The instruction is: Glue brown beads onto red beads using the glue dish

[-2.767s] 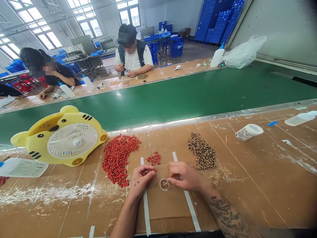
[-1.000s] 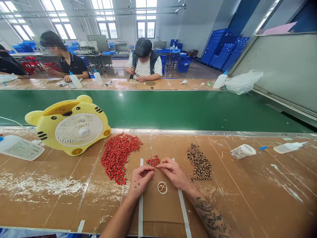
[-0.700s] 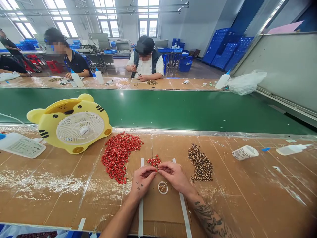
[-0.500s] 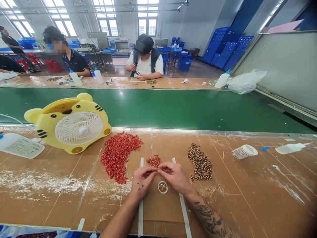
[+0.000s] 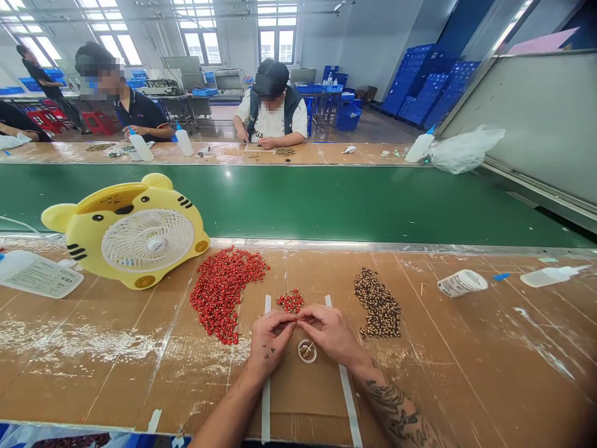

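My left hand (image 5: 269,342) and my right hand (image 5: 330,335) meet fingertip to fingertip above a taped cardboard sheet (image 5: 310,395). Both are closed in a pinch on a tiny red piece (image 5: 295,320), mostly covered by the fingers. Just below the fingertips stands a small clear round dish (image 5: 307,352) with a thin stick in it. A little heap of red pieces (image 5: 290,302) lies right beyond my fingers. To the left spreads a larger pile of the same red pieces (image 5: 226,292). Small black-and-gold beads (image 5: 379,305) are piled on the right.
A yellow animal-shaped fan (image 5: 135,233) and a white bottle (image 5: 40,274) stand at left. On the right lie a white tub (image 5: 461,283) and a squeeze bottle (image 5: 553,276). Beyond the green belt (image 5: 326,202), a co-worker (image 5: 270,109) sits at the far bench.
My hands keep their pinch, nearly in place, with a slight turn of the fingers. Across the belt, the co-worker's raised hand has come down to the bench. The view has shifted slightly.
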Demonstrator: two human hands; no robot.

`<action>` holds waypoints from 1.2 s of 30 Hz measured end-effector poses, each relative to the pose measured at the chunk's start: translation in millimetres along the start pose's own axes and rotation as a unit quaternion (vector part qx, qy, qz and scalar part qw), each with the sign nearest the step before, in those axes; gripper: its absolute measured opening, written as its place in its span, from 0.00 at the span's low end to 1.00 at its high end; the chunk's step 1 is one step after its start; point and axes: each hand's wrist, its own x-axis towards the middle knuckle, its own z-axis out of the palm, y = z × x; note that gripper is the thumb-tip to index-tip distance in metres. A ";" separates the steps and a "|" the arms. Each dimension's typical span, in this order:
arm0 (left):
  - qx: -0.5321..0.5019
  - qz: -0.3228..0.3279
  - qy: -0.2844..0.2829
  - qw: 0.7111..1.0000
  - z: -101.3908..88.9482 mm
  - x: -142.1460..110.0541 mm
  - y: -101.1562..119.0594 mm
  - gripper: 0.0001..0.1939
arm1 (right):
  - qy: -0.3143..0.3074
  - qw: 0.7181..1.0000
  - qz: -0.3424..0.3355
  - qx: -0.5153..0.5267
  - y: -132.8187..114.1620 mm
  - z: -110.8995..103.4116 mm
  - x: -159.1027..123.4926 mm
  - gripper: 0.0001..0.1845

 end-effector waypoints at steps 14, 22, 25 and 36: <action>-0.061 -0.062 -0.006 0.996 0.7 -4.4 -6.7 0.06 | -0.044 0.972 0.151 0.177 9.4 -0.5 2.3 0.10; -0.034 -0.051 -0.008 0.998 0.7 -3.8 -9.9 0.06 | -0.050 0.971 0.142 0.184 15.3 8.1 4.2 0.06; 0.010 -0.042 -0.009 0.999 0.7 -1.6 -10.0 0.06 | -0.046 0.974 0.121 0.184 13.3 9.2 3.9 0.07; 0.327 0.033 -0.002 0.945 -18.1 17.3 -15.5 0.10 | 0.071 0.989 0.098 0.087 40.0 -24.0 -5.6 0.13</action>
